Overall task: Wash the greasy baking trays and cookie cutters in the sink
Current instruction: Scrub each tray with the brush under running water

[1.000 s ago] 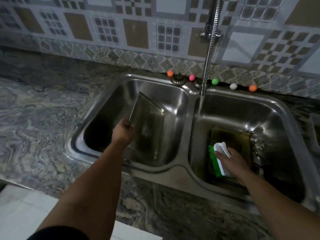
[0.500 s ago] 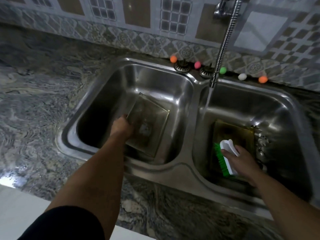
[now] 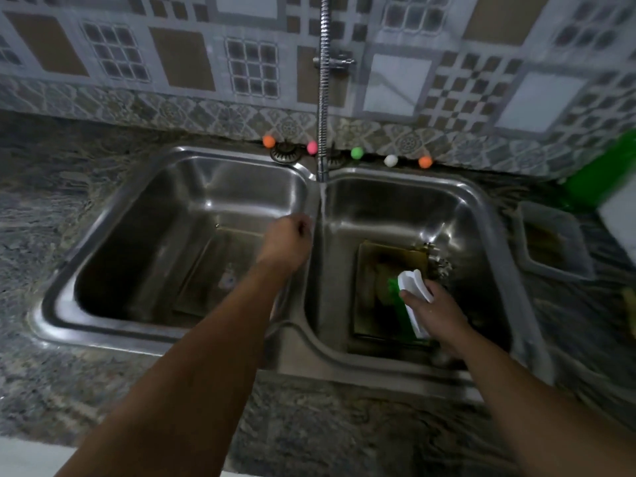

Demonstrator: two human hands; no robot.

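One tray lies in the left basin; the right hand grips a brush over the still-greasy tray; the left hand, fingers curled, holds nothing.

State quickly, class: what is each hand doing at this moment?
Left hand: fingers curled, holding nothing, above the divider between the steel basins.
Right hand: grips the white-handled, green-bristled scrubbing brush over the greasy rectangular metal baking tray.

Your left hand: fingers curled out of sight, grasp unreadable. Baking tray, right basin: half hidden under your brush. Green object: blurred, cropped at the right edge. Cookie cutters: too smeared to count
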